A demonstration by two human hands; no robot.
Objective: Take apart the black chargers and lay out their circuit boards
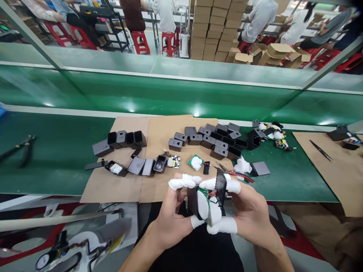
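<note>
Between my two hands is a partly opened electronic device: a dark casing (193, 201), a green circuit board with white round pads (203, 206), and a black end cover (221, 184) joined by wires. My left hand (176, 211), with white finger cots, grips the casing from the left. From the right, my right hand (246, 211), also in finger cots, holds the board and the cover. Just beyond my hands lie another green board with a white pad (196, 162), a small black piece (207, 167) and red-handled pliers (242, 175).
Cardboard (113, 189) covers part of the green bench (56, 158). Several black casings (219, 145) stand on it, with loose circuit boards (280, 143) to their right. Tweezers (320, 150) lie far right, black pliers (27, 149) far left. People sit beyond the partition.
</note>
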